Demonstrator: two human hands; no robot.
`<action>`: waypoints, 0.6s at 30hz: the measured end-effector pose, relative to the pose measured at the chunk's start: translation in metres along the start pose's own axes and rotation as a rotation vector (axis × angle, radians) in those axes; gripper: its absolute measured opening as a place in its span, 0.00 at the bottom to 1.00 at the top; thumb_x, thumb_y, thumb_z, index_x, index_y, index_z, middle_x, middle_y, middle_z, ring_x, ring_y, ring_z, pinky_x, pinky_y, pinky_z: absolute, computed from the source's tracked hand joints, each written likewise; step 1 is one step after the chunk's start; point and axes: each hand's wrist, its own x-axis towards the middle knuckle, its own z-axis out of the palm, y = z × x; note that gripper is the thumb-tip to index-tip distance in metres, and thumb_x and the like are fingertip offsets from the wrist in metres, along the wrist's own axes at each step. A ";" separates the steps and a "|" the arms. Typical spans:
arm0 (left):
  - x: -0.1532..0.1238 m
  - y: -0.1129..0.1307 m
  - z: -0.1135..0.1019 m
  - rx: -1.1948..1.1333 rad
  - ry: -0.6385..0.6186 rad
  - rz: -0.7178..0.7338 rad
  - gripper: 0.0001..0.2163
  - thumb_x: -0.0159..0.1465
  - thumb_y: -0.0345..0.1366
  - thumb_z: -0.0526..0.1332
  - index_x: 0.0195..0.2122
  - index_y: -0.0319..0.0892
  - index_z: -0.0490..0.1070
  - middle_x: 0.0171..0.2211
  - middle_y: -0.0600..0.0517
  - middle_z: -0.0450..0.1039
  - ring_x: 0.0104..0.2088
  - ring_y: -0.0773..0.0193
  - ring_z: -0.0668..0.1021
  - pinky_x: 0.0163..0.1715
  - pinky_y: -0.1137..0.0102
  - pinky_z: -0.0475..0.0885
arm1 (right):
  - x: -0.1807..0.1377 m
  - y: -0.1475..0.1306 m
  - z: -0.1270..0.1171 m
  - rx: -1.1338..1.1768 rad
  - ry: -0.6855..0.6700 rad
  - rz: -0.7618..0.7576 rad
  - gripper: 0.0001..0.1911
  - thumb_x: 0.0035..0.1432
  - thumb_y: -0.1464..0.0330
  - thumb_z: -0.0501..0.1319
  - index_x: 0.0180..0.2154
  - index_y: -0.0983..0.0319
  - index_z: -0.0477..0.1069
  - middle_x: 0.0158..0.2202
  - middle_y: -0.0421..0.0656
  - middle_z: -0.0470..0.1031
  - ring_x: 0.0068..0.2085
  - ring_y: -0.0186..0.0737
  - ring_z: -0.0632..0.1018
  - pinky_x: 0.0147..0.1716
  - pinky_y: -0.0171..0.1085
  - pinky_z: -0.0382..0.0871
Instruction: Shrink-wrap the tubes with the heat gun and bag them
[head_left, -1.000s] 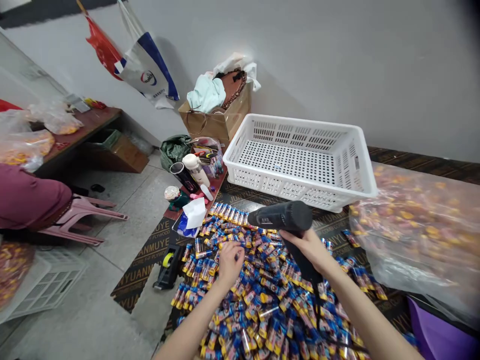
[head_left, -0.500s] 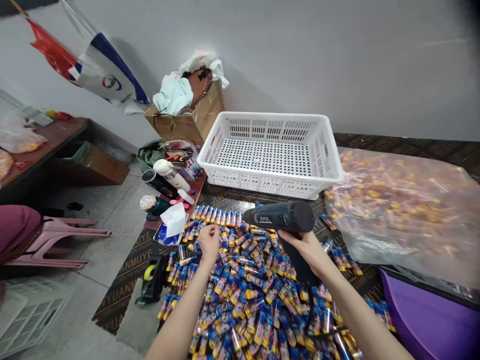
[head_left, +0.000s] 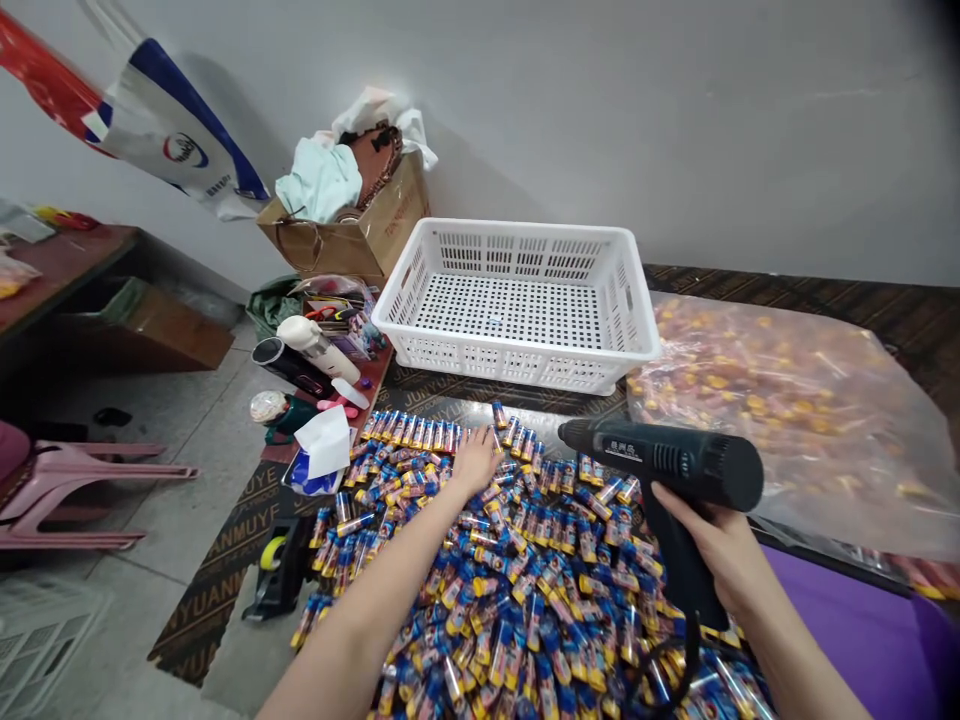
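A wide heap of small blue and yellow wrapped tubes (head_left: 517, 590) covers the dark board in front of me. My left hand (head_left: 474, 462) lies flat on the far part of the heap, fingers stretched out toward a neat row of tubes (head_left: 412, 432). My right hand (head_left: 724, 552) grips the handle of a black heat gun (head_left: 664, 465), held above the right side of the heap with its nozzle pointing left. A black cord hangs from the handle.
A white slotted plastic basket (head_left: 517, 305) stands behind the heap. A clear bag of orange items (head_left: 795, 400) lies to the right, a purple surface (head_left: 847, 640) below it. Bottles, a tissue (head_left: 324, 442) and a tape dispenser (head_left: 279, 570) sit left. A pink stool (head_left: 82, 480) stands on the floor.
My left hand has reached farther forward and to the right across the heap and flattened. My right hand has carried the heat gun to the right and a little lower.
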 end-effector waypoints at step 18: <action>-0.025 -0.037 -0.027 0.099 0.002 -0.125 0.17 0.63 0.46 0.52 0.50 0.46 0.67 0.49 0.45 0.66 0.52 0.53 0.64 0.53 0.54 0.58 | 0.006 -0.008 0.061 -0.086 -0.290 -0.163 0.23 0.43 0.58 0.68 0.42 0.61 0.74 0.39 0.45 0.79 0.43 0.52 0.77 0.42 0.45 0.72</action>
